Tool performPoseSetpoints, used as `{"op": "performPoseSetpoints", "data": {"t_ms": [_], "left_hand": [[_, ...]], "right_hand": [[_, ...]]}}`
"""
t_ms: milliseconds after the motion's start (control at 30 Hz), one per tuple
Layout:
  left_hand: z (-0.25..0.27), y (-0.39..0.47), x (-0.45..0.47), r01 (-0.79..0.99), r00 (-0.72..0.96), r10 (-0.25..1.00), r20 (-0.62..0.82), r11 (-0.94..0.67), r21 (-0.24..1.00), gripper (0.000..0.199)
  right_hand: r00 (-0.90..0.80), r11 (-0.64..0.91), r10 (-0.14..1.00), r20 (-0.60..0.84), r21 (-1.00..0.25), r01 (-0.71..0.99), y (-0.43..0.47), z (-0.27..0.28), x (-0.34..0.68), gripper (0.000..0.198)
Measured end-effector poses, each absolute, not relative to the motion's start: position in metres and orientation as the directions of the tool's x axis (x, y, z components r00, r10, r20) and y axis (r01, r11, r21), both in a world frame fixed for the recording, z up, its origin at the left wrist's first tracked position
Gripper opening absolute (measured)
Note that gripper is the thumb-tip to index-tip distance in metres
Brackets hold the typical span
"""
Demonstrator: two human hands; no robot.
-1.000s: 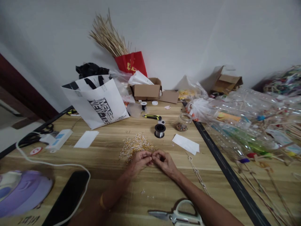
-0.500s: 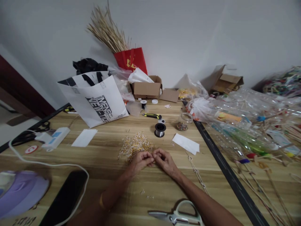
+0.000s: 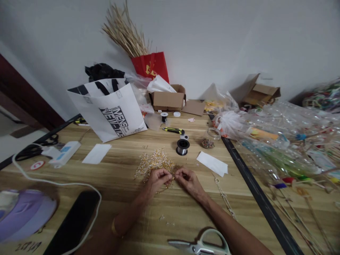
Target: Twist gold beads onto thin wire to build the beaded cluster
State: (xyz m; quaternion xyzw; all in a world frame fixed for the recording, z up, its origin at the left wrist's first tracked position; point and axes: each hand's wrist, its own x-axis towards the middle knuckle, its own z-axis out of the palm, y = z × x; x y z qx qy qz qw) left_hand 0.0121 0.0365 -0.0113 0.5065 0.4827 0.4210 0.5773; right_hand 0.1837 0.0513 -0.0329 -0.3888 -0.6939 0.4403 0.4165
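Note:
My left hand [image 3: 159, 177] is closed in a pinch at the front edge of a tangled heap of gold and silver beaded wire [image 3: 152, 163]. Facing it, a small gap away, my right hand [image 3: 187, 180] also pinches, thumb against forefinger. What sits between the fingertips of either hand is too small to make out. Just beyond my right hand stands a black spool of silvery wire [image 3: 182, 147]. Near my right forearm lie a knotted cord [image 3: 224, 196] and a pair of scissors with pale handles [image 3: 202, 244].
White paper pieces [image 3: 212, 163] lie right of the heap. Behind are a glass jar of beads [image 3: 208, 139], a yellow-black utility knife [image 3: 173, 130] and a cardboard box [image 3: 168, 101]. A white bag [image 3: 111, 113], power strip [image 3: 65, 154] and dark phone [image 3: 73, 221] are leftward; plastic bottles [image 3: 287, 152] crowd the right.
My fingertips, nearly touching before, have drawn slightly apart. The whole view has shifted a little.

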Motion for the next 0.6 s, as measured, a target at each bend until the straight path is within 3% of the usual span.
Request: {"op": "performPoseSetpoints", "data": {"t_ms": [367, 600], "left_hand": [[-0.017, 0.04, 0.012, -0.007, 0.194, 0.973, -0.123, 0.127, 0.992, 0.022], [-0.023, 0.04, 0.014, -0.044, 0.209, 0.97, -0.126, 0.138, 0.99, 0.021]], "right_hand": [[-0.404, 0.404, 0.857, 0.32, -0.904, 0.142, 0.05, -0.029, 0.183, 0.02], [-0.381, 0.364, 0.875, 0.299, -0.925, 0.108, 0.05, -0.03, 0.183, 0.022]]}}
